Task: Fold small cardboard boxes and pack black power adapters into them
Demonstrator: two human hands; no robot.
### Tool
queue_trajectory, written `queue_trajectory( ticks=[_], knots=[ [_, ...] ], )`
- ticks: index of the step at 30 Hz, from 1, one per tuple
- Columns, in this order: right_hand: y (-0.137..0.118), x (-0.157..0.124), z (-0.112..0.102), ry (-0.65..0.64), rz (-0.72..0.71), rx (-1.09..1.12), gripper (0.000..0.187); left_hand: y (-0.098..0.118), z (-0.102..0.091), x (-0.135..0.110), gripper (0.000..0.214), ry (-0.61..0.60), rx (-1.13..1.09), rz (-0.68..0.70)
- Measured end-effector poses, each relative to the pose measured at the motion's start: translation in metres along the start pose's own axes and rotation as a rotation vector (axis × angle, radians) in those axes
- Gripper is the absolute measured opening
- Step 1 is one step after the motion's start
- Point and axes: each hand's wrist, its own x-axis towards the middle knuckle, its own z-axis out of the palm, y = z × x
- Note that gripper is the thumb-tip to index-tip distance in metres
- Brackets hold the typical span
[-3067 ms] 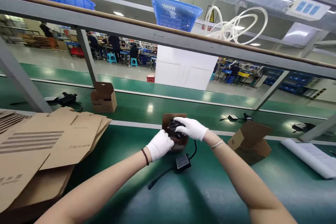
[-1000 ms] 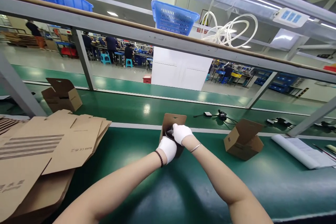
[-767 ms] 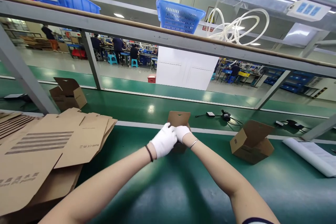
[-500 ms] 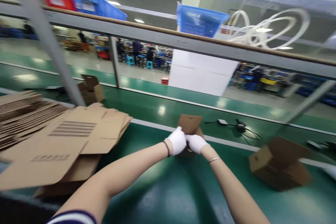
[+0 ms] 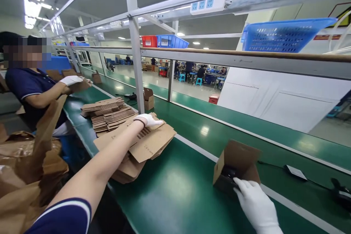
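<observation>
My left hand (image 5: pixel 149 120), in a white glove, lies on the far side of a stack of flat cardboard cartons (image 5: pixel 153 142) with its visible fingers stretched out; part of it blends into the stack's edge. On the right, my gloved right hand (image 5: pixel 256 203) has its fingertips closed at the near wall of an open cardboard box (image 5: pixel 241 155). This box stands upright on the green belt with its lid flap raised. Inside it shows a dark object (image 5: pixel 229 171), whose kind I cannot make out.
More folded cartons (image 5: pixel 109 111) are piled farther left. A black adapter with a label (image 5: pixel 295 172) and cable lies beyond the box. Another open box (image 5: pixel 148 98) stands by the metal post (image 5: pixel 135 62). At far left, a co-worker's gloved hand (image 5: pixel 71 80) handles cardboard. Brown paper (image 5: pixel 33 161) fills the lower left.
The view has swung left. My left hand has left the box and moved over to the flat cartons. My right hand stays at the box.
</observation>
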Motion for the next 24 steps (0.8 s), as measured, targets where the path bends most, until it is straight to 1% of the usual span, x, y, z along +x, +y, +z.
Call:
queue_trajectory(
  ticks=[1, 2, 4, 5, 6, 7, 9, 10, 12, 14, 16, 17, 18, 19, 20, 21, 22, 23, 24],
  knots=[
    [-0.002, 0.018, 0.007, 0.003, -0.003, -0.005, 0.03, 0.0, 0.006, -0.006, 0.082, -0.025, 0.025, 0.018],
    [-0.005, 0.041, 0.014, -0.021, 0.018, 0.002, 0.029, 0.003, 0.013, -0.013, 0.086, -0.076, 0.078, 0.052],
    [-0.011, 0.091, 0.025, -0.119, 0.1, 0.051, 0.028, 0.018, 0.028, -0.03, 0.096, -0.202, 0.209, 0.121],
    [-0.013, 0.116, 0.031, -0.181, 0.157, 0.093, 0.027, 0.026, 0.035, -0.038, 0.099, -0.261, 0.272, 0.134],
    [-0.015, 0.14, 0.038, -0.195, 0.176, 0.107, 0.025, 0.034, 0.041, -0.045, 0.097, -0.309, 0.33, 0.129],
    [-0.017, 0.161, 0.045, -0.2, 0.193, 0.115, 0.022, 0.042, 0.044, -0.052, 0.09, -0.339, 0.377, 0.113],
    [-0.02, 0.193, 0.059, -0.203, 0.228, 0.148, 0.02, 0.052, 0.048, -0.06, 0.065, -0.337, 0.412, 0.081],
    [-0.023, 0.205, 0.066, -0.197, 0.242, 0.173, 0.022, 0.056, 0.047, -0.062, 0.054, -0.329, 0.426, 0.082],
    [-0.031, 0.22, 0.075, -0.167, 0.267, 0.244, 0.029, 0.061, 0.042, -0.062, 0.041, -0.307, 0.454, 0.094],
    [-0.046, 0.226, 0.077, -0.114, 0.273, 0.335, 0.039, 0.066, 0.028, -0.059, 0.035, -0.278, 0.467, 0.102],
    [-0.069, 0.228, 0.072, -0.063, 0.236, 0.427, 0.047, 0.074, 0.004, -0.062, 0.032, -0.219, 0.463, 0.106],
    [-0.083, 0.227, 0.065, -0.04, 0.21, 0.533, 0.051, 0.081, -0.011, -0.068, 0.032, -0.179, 0.465, 0.109],
    [-0.098, 0.226, 0.055, -0.026, 0.179, 0.684, 0.054, 0.089, -0.028, -0.077, 0.033, -0.124, 0.45, 0.123],
    [-0.114, 0.225, 0.042, -0.018, 0.145, 0.911, 0.059, 0.1, -0.047, -0.089, 0.036, -0.067, 0.406, 0.151],
    [-0.128, 0.223, 0.026, -0.003, 0.121, 1.208, 0.066, 0.11, -0.065, -0.104, 0.039, -0.019, 0.355, 0.188],
    [-0.141, 0.221, 0.008, -0.02, 0.053, 1.471, 0.077, 0.121, -0.082, -0.12, 0.043, 0.066, 0.158, 0.265],
    [-0.152, 0.22, -0.011, -0.032, -0.027, 1.677, 0.089, 0.129, -0.097, -0.137, 0.047, 0.086, -0.051, 0.334],
    [-0.16, 0.219, -0.031, -0.022, -0.098, 1.851, 0.099, 0.134, -0.109, -0.152, 0.051, 0.073, -0.261, 0.374],
    [-0.164, 0.217, -0.051, 0.017, -0.165, 1.985, 0.105, 0.136, -0.116, -0.165, 0.055, 0.061, -0.458, 0.384]
  ],
)
